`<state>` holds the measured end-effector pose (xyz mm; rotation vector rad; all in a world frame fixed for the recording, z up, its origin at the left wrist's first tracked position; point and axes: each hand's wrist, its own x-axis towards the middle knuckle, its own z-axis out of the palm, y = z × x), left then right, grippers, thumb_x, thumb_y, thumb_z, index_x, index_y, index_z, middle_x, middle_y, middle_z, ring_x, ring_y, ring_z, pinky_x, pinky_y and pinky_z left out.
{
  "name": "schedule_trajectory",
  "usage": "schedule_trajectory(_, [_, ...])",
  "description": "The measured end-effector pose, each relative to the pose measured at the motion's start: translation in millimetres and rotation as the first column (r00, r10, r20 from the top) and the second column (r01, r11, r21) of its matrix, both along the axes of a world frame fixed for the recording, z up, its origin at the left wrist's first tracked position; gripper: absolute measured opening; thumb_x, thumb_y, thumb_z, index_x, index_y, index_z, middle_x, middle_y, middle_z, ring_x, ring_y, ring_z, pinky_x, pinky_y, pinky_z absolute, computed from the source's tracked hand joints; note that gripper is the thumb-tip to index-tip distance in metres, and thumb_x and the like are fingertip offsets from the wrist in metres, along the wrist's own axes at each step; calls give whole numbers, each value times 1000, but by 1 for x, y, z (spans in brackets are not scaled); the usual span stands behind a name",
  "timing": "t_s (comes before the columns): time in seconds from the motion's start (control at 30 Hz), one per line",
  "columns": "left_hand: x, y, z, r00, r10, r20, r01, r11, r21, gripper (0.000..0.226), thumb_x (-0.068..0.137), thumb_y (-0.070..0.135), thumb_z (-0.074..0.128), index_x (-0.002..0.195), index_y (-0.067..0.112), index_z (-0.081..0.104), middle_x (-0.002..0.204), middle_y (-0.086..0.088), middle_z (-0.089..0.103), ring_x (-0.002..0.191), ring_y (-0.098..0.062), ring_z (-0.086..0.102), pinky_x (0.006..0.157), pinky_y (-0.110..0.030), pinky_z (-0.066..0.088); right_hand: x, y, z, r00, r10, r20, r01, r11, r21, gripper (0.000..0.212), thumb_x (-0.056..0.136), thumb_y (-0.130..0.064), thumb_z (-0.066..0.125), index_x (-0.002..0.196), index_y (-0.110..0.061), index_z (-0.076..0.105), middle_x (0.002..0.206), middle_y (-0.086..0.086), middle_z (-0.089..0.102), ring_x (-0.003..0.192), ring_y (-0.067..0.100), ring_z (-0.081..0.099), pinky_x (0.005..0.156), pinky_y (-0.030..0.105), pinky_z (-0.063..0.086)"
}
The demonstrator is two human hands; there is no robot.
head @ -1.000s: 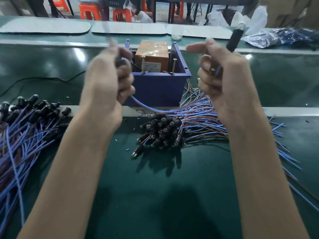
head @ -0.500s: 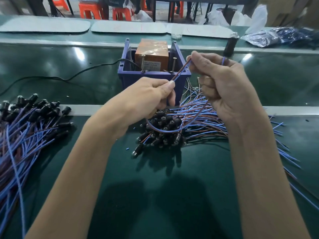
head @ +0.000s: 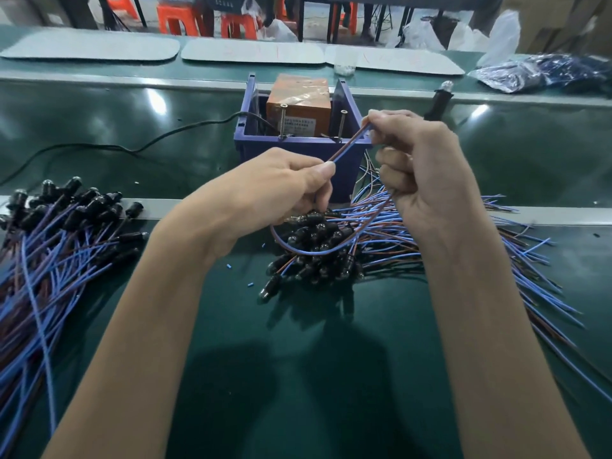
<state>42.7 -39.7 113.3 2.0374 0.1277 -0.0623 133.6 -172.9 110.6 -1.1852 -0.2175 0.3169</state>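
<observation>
My left hand [head: 265, 190] pinches a blue and brown wire pair [head: 347, 144] between thumb and fingers. My right hand [head: 420, 167] pinches the same pair higher up, near the blue box [head: 298, 150]. The pair hangs in a loop [head: 314, 250] below both hands. Its black lamp end [head: 438, 101] sticks up behind my right hand. Under the hands lies a pile of black lamp holders [head: 314, 253] with blue and brown leads fanning right.
A second heap of wired lamp holders [head: 56, 233] lies at the left. The blue box holds an orange block [head: 299, 101] and two upright screws. A black cable [head: 132, 147] runs left from it. Plastic bags [head: 546, 72] sit at the far right.
Both hands have come down from a raised, spread position and closed in together. The wire now runs straight between their fingertips with a loop hanging below.
</observation>
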Motion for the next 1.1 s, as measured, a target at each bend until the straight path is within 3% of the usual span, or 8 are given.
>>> schedule_trajectory(0.17, [2,3,0,986,135,98,-121,983,-141,43,102,32,41,65,18,56,50,8,34,47,-7,27,45,-17,24,3,-1,0,997,-53,-63,60,992,111,31,100,-14,43,77,-4,60,48,-8,33,35,1,21,30,14,15])
schedule_trajectory(0.3, [9,-5,-1,926,324,194,-261,920,-293,39,102,36,41,74,24,65,62,10,44,58,-6,38,55,-17,33,-6,5,-1,992,115,45,-110,990,-86,36,99,-30,49,79,-10,71,53,-7,45,38,2,24,31,13,18])
schedule_trajectory(0.5, [14,-26,-4,841,515,165,-370,771,-519,29,102,36,40,104,26,68,99,12,70,89,0,61,73,-24,40,-16,12,-5,964,229,137,-194,953,-233,10,90,-20,64,91,-15,73,89,14,73,40,1,27,35,10,24])
schedule_trajectory(0.63, [16,-38,-5,809,569,148,-389,706,-592,31,102,35,42,118,26,66,113,5,71,109,-8,62,76,-26,42,-16,8,-5,946,273,175,-227,944,-241,11,84,-11,69,75,-17,71,58,-6,60,39,1,30,36,9,23])
schedule_trajectory(0.73, [16,-47,-5,832,524,183,-322,725,-609,29,102,30,41,110,26,68,102,10,74,104,-8,66,80,-29,43,-16,7,-3,947,267,178,-231,952,-200,14,85,-6,65,75,-15,62,44,-14,52,35,-1,36,35,8,25])
schedule_trajectory(0.87, [18,-42,-7,807,563,177,-357,705,-613,27,101,32,43,111,26,68,102,10,74,101,-2,66,75,-24,43,-13,9,-3,957,252,145,-226,958,-177,16,86,-7,66,74,-15,60,57,-7,58,38,-1,27,34,11,22])
schedule_trajectory(0.97, [20,-29,-10,723,655,219,-443,683,-581,24,101,31,47,99,29,71,79,12,67,69,3,62,64,-17,45,-10,12,0,979,181,89,-166,974,-157,19,91,-7,61,75,-16,54,75,7,70,37,1,25,33,12,21])
schedule_trajectory(1.1, [20,-4,-16,575,708,411,-591,706,-389,25,97,28,53,80,31,71,63,17,66,52,1,53,59,-17,45,-5,10,-1,993,67,99,-57,993,-101,17,92,-3,54,79,-13,54,63,1,69,38,3,24,32,13,20])
